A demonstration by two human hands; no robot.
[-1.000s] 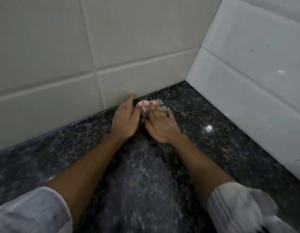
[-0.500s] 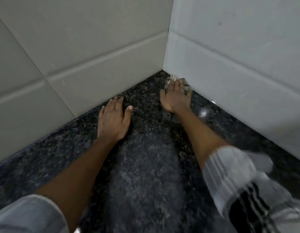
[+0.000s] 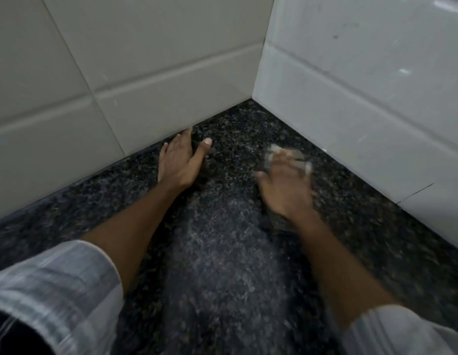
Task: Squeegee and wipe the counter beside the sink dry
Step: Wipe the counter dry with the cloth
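Observation:
The dark speckled granite counter (image 3: pixel 222 252) runs into a tiled corner. My left hand (image 3: pixel 178 160) lies flat on it, fingers straight, fingertips touching the foot of the back wall. My right hand (image 3: pixel 284 185) is blurred by motion and presses a small grey cloth (image 3: pixel 276 152) flat against the counter, a little out from the right wall. Only the cloth's edges show beyond my fingers. No squeegee is in view.
Pale tiled walls close the space: the back wall (image 3: pixel 146 73) on the left, the side wall (image 3: pixel 363 98) on the right, meeting at the corner (image 3: pixel 252 99). A cracked tile joint (image 3: pixel 415 193) sits low on the right wall.
My right hand has slid the cloth back out of the corner toward me and away from the right wall. My left hand stays flat by the back wall.

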